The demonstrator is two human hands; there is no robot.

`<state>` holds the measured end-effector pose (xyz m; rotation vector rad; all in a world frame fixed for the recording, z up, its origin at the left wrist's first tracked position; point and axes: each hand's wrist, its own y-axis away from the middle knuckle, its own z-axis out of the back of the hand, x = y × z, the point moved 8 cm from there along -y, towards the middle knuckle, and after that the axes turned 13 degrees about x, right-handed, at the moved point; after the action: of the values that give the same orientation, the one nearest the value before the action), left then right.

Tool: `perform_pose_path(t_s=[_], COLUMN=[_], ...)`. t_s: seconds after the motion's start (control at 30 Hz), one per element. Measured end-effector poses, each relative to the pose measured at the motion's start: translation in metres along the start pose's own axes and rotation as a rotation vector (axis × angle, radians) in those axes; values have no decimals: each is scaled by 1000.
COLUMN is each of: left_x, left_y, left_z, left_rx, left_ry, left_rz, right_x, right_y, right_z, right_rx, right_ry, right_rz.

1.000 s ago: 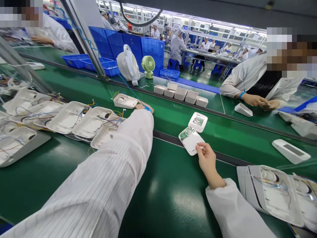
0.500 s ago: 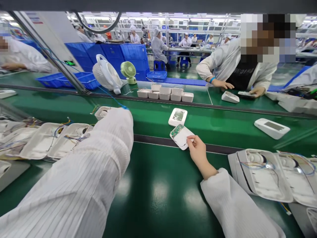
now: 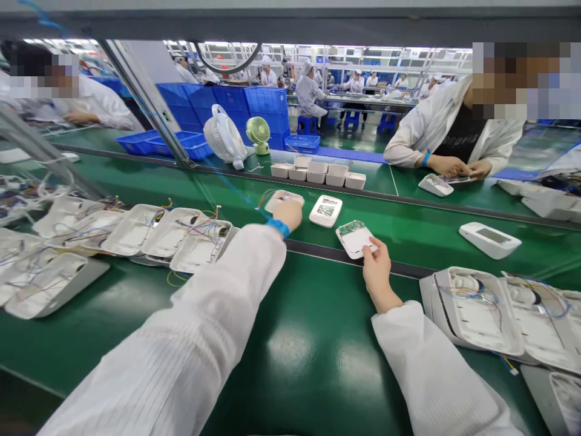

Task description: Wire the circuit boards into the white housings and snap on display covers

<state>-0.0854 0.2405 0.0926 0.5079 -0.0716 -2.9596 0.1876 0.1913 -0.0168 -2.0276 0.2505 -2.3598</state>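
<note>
My left hand (image 3: 288, 213), with a blue band at the wrist, is closed on a white plastic housing (image 3: 282, 197) with wires trailing from its left end; most of the fingers are hidden. Between the thumb and fingers of my right hand (image 3: 377, 266) is a white cover (image 3: 356, 241) with a green circuit board along its far edge. It is tilted above the dark belt edge. Between the two hands, a white cover with a display window (image 3: 325, 211) lies on the green belt.
Open white housings with wires (image 3: 157, 233) stand in rows at left, more housings (image 3: 485, 309) at right. A closed white device (image 3: 490, 239) lies on the belt. Beyond are small white boxes (image 3: 318, 172), a white fan (image 3: 224, 138) and a co-worker's hands (image 3: 463, 168).
My left hand has moved right with the wired housing, close to the display cover. My right hand has moved the circuit-board cover slightly right. The view has shifted left.
</note>
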Motion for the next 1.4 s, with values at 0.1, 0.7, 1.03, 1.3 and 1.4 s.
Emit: perform_pose_path(t_s=[0.1, 0.7, 1.03, 1.3, 1.4], left_x=[-15, -19, -32, -28, -24], left_y=[78, 173, 152, 163, 164], left_z=[-35, -71, -121, -127, -122], left_rx=[154, 234, 625, 813, 787], left_ry=[-100, 870, 1973, 2054, 2132], left_rz=[-265, -885, -416, -325, -328], right_x=[-4, 81, 128, 117, 107], right_y=[1, 45, 71, 94, 92], right_z=[11, -2, 7, -37, -48], right_rx=[-102, 292, 524, 768, 718], right_ry=[-64, -292, 1076, 808, 547], right_rz=[-29, 12, 55, 124, 59])
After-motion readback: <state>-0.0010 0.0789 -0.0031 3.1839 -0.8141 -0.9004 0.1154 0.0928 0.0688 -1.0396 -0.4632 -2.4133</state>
